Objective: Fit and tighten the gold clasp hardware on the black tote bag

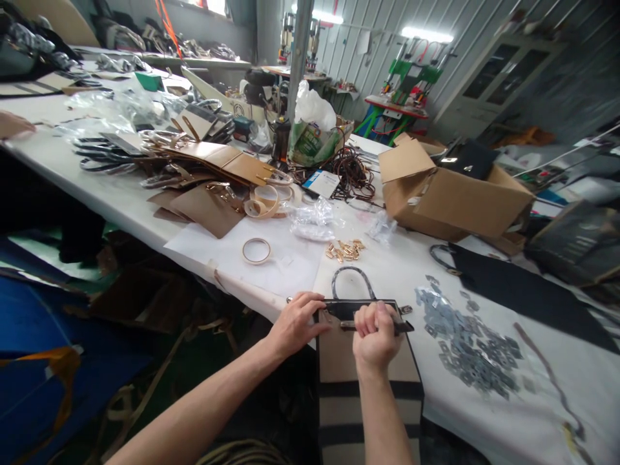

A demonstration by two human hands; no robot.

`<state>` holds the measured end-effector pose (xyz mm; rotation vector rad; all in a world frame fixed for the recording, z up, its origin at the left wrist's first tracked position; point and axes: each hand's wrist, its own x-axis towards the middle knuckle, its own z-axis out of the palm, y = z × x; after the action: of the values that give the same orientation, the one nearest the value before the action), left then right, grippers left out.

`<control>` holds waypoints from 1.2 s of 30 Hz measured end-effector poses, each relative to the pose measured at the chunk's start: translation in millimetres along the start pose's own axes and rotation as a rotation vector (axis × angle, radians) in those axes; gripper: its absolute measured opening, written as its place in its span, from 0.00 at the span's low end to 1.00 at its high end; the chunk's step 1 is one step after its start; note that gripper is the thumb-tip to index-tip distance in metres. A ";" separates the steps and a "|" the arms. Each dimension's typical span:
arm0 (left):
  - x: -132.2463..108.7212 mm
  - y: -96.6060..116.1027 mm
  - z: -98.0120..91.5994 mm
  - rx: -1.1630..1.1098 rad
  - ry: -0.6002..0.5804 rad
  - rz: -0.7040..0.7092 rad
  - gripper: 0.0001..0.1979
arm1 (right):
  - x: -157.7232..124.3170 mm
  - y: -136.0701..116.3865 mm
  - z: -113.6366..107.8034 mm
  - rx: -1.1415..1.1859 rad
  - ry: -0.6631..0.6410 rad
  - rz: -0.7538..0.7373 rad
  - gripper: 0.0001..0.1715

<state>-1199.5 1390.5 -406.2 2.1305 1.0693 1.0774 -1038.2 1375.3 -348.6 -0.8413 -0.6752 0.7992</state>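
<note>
A beige bag panel with black bands lies over the table's edge in front of me. Its black top edge carries a curved patterned handle. On the panel's upper left corner rests my left hand, open, its fingers stretched out and thumb apart. My right hand is a fist around a dark hand tool, just below the top edge. A thin end of this tool sticks out to the left; its exact kind is hidden by the fingers. A small metal clasp shows at the upper right corner.
Gold-coloured metal fittings lie beyond the bag, near a tape roll. Grey metal plates are heaped at right, beside a black panel. Behind stand a cardboard box and brown panels. Another person's hand is far left.
</note>
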 end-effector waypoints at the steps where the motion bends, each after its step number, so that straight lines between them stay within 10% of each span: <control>1: -2.0 1.9 3.5 0.003 0.040 -0.024 0.17 | 0.9 2.0 -2.7 -0.002 0.001 0.000 0.27; 16: -8.5 6.8 14.9 0.154 0.127 0.104 0.16 | 1.3 8.5 -8.9 -0.037 -0.039 -0.007 0.29; 36: 12.6 6.1 -4.7 0.330 -0.164 0.131 0.18 | 8.0 2.6 -9.7 -0.001 -0.054 0.031 0.26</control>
<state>-1196.1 1398.0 -393.9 2.5311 1.1022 0.8077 -1027.3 1379.3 -354.1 -0.8352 -0.7113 0.8522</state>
